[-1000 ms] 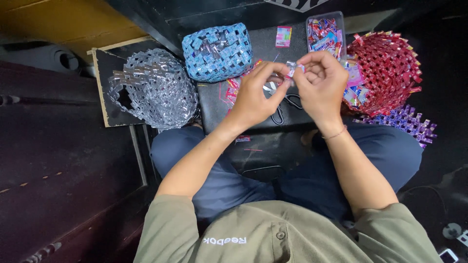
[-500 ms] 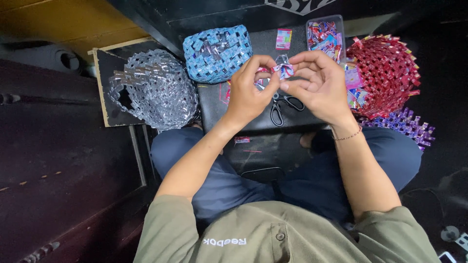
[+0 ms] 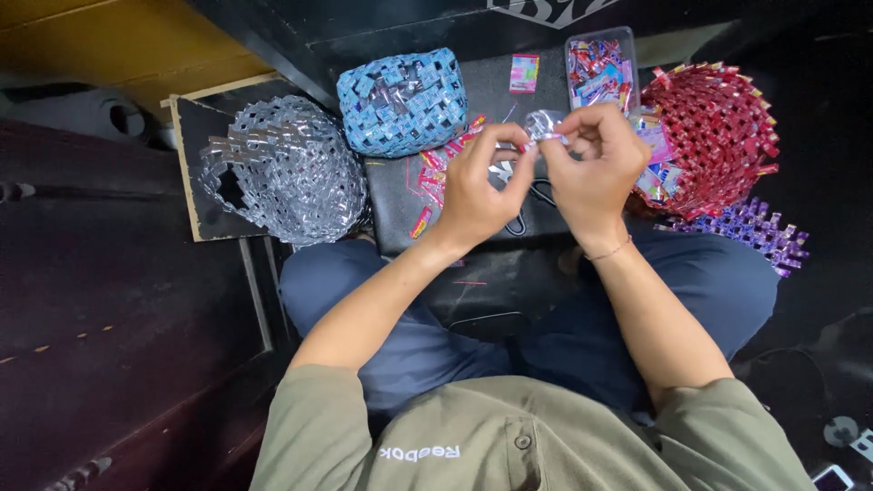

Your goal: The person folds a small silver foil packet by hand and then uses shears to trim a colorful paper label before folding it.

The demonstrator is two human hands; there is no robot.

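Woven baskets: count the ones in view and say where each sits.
3: a silver basket at left, a blue basket behind the left hand, a red basket at right. The purple woven piece looks flat, perhaps unfinished.

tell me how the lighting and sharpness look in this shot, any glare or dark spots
Head view: light falls on the centre; the woven silver foil basket glints, the small shiny wrapper held by both hands' fingers shows glare, the dark floor at left sinks into shadow; focus looks fairly sharp, corners dim.
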